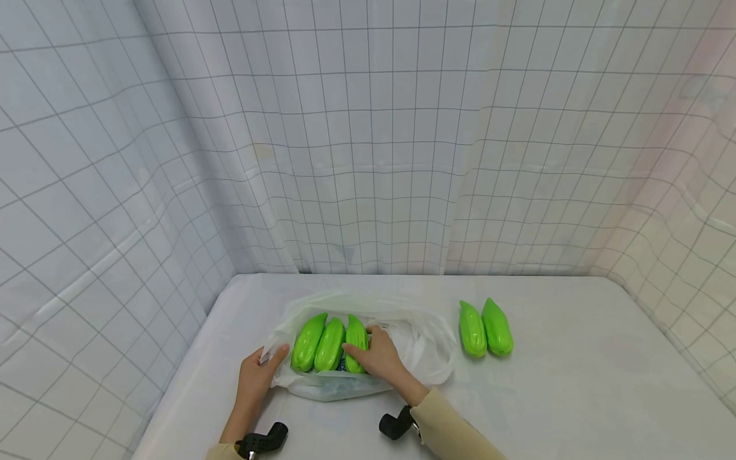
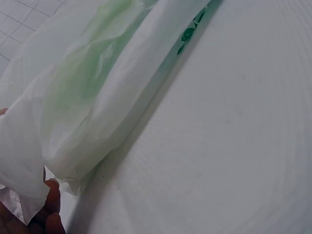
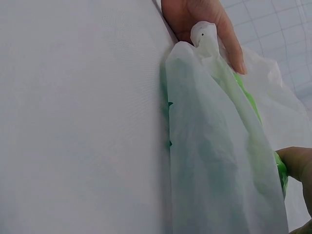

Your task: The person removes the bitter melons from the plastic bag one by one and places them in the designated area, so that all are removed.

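Observation:
A thin white plastic bag (image 1: pixel 425 345) lies open on the table, with three glossy green ribbed gourds (image 1: pixel 308 345) side by side in its left half. My left hand (image 1: pixel 255 377) pinches the bag's left edge between thumb and fingers; in the left wrist view, fingers (image 2: pixel 52 197) show behind the film. Inside the bag, my right hand (image 1: pixel 382 354) grips the rightmost gourd (image 1: pixel 356 338), thumb on one side and fingers on the other. That thumb presses a green surface in the right wrist view. The middle gourd (image 1: pixel 329 345) lies right beside it.
Two more green gourds, a left one (image 1: pixel 473 329) and a right one (image 1: pixel 498 328), lie together on the table to the right of the bag. The white table (image 1: pixel 575 383) is walled by grid-patterned curtains (image 1: pixel 368 128) at the back and sides.

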Motion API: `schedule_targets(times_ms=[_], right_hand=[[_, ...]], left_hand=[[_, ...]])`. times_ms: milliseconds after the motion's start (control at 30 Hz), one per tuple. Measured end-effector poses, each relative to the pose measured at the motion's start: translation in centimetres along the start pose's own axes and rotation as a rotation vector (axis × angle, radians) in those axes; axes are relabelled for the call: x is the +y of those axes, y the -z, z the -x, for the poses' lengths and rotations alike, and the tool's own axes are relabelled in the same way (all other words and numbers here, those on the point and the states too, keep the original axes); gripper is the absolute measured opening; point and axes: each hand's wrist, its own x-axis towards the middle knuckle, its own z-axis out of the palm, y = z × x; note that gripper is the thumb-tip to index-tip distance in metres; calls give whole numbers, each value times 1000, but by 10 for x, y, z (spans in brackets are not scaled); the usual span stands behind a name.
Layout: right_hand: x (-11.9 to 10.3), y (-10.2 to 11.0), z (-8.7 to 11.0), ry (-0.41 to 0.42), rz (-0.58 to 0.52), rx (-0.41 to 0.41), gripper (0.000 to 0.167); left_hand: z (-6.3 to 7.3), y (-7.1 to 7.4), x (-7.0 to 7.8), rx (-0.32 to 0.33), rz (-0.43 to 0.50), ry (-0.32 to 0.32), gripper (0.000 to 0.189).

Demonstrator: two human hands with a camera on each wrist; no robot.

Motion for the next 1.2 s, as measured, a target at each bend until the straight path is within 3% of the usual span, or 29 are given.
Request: schedule_targets(times_ms=[1200], right_hand=[[0, 8, 3, 17, -41, 65, 65]], left_hand=[[-1, 1, 2, -28, -26, 19, 62]])
